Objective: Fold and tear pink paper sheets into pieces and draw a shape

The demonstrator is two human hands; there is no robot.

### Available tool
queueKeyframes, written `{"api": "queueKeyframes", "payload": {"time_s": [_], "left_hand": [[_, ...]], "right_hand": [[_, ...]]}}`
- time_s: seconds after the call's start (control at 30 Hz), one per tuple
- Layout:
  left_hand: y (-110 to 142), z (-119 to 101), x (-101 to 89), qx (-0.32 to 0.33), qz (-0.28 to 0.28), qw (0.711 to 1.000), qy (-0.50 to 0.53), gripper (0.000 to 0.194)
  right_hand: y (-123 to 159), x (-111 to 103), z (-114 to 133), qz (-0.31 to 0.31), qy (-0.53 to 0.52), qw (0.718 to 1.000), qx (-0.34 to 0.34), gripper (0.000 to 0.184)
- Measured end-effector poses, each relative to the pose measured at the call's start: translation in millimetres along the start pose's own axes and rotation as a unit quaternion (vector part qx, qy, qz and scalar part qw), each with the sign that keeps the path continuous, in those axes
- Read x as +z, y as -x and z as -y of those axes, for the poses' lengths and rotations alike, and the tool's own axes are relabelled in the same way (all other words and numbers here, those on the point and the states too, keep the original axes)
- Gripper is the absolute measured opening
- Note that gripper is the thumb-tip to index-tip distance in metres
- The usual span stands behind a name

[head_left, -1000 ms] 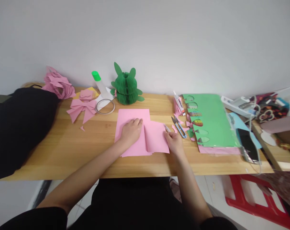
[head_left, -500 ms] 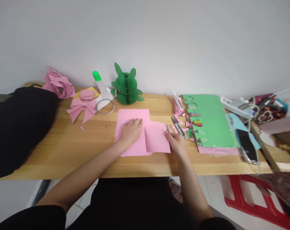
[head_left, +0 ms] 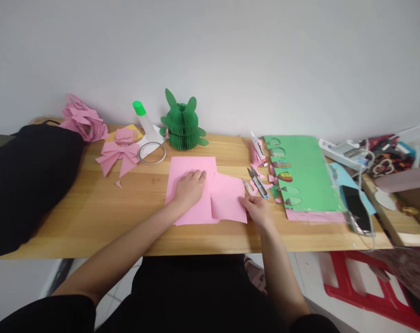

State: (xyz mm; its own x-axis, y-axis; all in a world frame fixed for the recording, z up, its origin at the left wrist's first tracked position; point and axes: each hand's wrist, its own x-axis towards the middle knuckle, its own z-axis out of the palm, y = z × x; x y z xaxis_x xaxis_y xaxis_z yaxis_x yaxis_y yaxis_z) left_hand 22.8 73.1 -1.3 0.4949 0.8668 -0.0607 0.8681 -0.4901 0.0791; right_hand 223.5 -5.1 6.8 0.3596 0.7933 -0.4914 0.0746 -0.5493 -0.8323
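One long wooden table (head_left: pixel 92 208) carries the larger pink paper sheet (head_left: pixel 198 213), which lies flat before the person, with the green sheet (head_left: pixel 310 175) well apart to its right. The smaller pink paper piece (head_left: pixel 228 196) reaches out past the larger sheet's right side. Compared with a second ago, its right edge has shifted slightly outward along with the right hand (head_left: pixel 256 210), and the small pale pointed tool (head_left: pixel 249 188) now shows clear of the fingers.

That edge is pinched between right thumb and fingertips, so the piece lies to the left of the grip; its left edge is near the left fingertips. The left hand (head_left: pixel 190 188) has stayed put, palm down on the larger sheet, fingers together and lightly bent, grasping nothing. The right wrist is nearly straight, forearm rising from the lower right. The blue-handled snips (head_left: pixel 259 184) lie just beyond the right hand.
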Motion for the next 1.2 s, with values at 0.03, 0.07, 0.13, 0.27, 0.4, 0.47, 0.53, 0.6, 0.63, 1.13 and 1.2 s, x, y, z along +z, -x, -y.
{"api": "queueKeyframes", "payload": {"time_s": [0.03, 0.07, 0.13, 0.27, 0.4, 0.47, 0.53, 0.6, 0.63, 1.13, 1.2], "left_hand": [[0.1, -0.1, -0.2, 0.000, 0.000, 1.000, 0.000, 0.046], [0.1, -0.3, -0.3, 0.000, 0.000, 1.000, 0.000, 0.047], [0.3, -0.4, -0.2, -0.002, -0.001, 1.000, 0.000, 0.047], [0.6, -0.3, 1.0, -0.005, -0.005, 1.000, 0.000, 0.047], [0.7, -0.1, 2.0, -0.006, -0.008, 1.000, 0.002, 0.047], [0.9, 0.0, 2.0, -0.006, -0.010, 1.000, 0.005, 0.046], [1.0, -0.1, 1.8, -0.006, -0.011, 1.000, 0.010, 0.046], [1.2, -0.1, 1.7, -0.007, -0.013, 1.000, 0.014, 0.045], [1.2, -0.1, 1.7, -0.008, -0.013, 1.000, 0.017, 0.045], [1.1, 0.6, 1.3, -0.033, -0.011, 0.996, 0.081, 0.046], [1.5, 0.0, 1.7, -0.040, -0.008, 0.994, 0.099, 0.045]], "right_hand": [[0.8, -0.2, 0.7, 0.002, -0.002, 1.000, 0.003, 0.037], [1.9, -0.3, 1.8, 0.005, -0.004, 1.000, 0.007, 0.038], [4.5, -0.2, 4.1, 0.017, -0.008, 1.000, 0.017, 0.039], [9.2, 0.1, 6.4, 0.037, -0.017, 0.999, 0.032, 0.038], [11.0, -2.0, 4.0, 0.024, -0.024, 0.999, 0.033, 0.037], [11.3, -4.2, 2.0, 0.017, -0.024, 0.999, 0.037, 0.037], [12.0, -6.9, 0.1, 0.016, -0.025, 0.998, 0.047, 0.037], [13.5, -9.6, -1.7, 0.021, -0.027, 0.998, 0.056, 0.037], [14.7, -10.8, -2.5, 0.024, -0.028, 0.998, 0.060, 0.037], [28.9, -28.5, -20.3, 0.044, -0.044, 0.996, 0.064, 0.043], [30.2, -31.6, -21.0, 0.042, -0.046, 0.996, 0.063, 0.045]]}}
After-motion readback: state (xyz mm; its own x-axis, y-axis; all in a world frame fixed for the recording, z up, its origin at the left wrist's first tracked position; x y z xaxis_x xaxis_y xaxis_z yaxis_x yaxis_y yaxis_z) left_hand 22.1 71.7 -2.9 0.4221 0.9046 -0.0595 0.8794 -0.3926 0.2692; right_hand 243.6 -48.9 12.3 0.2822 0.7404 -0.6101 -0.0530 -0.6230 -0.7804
